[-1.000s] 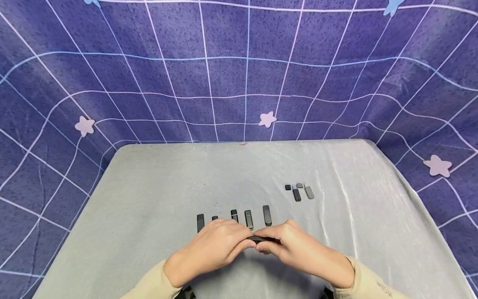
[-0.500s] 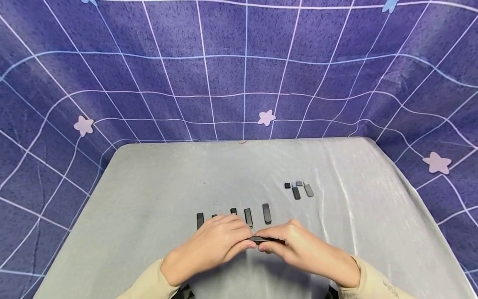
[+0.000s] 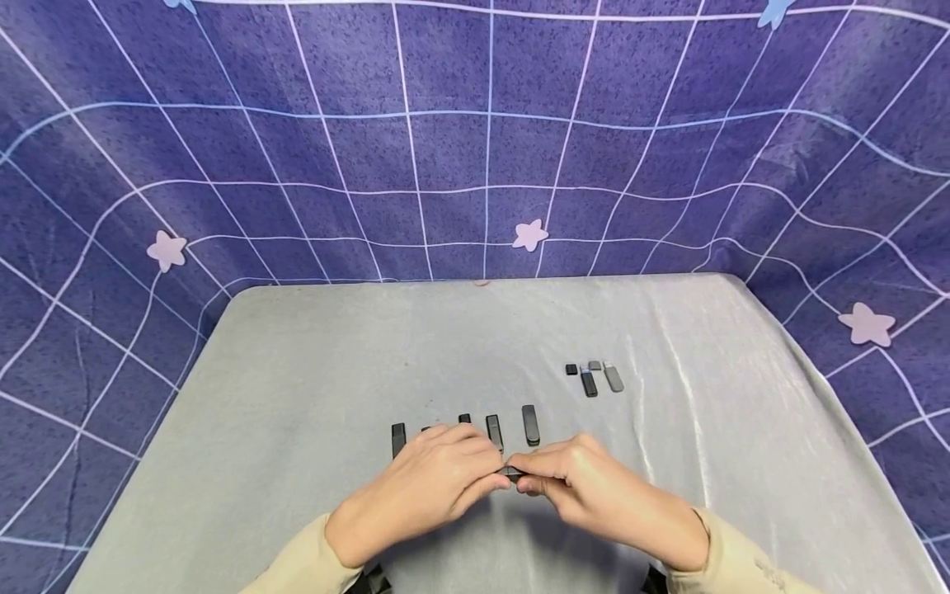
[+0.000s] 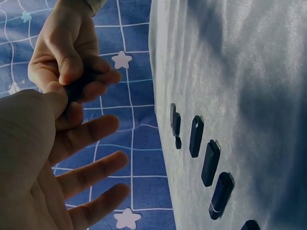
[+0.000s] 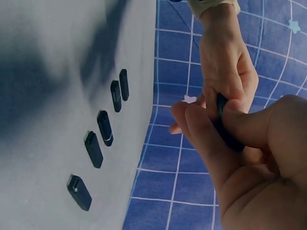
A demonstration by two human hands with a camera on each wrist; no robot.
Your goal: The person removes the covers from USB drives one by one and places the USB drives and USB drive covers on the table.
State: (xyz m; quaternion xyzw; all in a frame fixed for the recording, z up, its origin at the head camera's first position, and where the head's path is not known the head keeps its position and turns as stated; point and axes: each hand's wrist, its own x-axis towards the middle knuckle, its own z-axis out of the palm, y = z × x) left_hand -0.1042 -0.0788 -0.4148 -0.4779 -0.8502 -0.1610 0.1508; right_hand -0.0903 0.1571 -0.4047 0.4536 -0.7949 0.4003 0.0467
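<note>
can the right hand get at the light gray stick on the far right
Probably yes, after letting go: the right hand is pinching a dark stick, but only cloth appears to lie between it and the light gray stick.

A person's left hand [image 3: 425,478] and right hand [image 3: 604,495] pinch a small dark stick [image 3: 513,473] above a grey cloth-covered worktop [image 3: 297,371]. Just beyond lies a row of five dark sticks [image 3: 495,432], some partly hidden by the left hand. Farther back, at right, a black USB stick [image 3: 589,384] and a grey USB stick [image 3: 614,379] lie uncapped near two small caps [image 3: 571,370]. A purple curtain [image 3: 445,153] with pale stars [image 3: 530,235] hangs behind.
</note>
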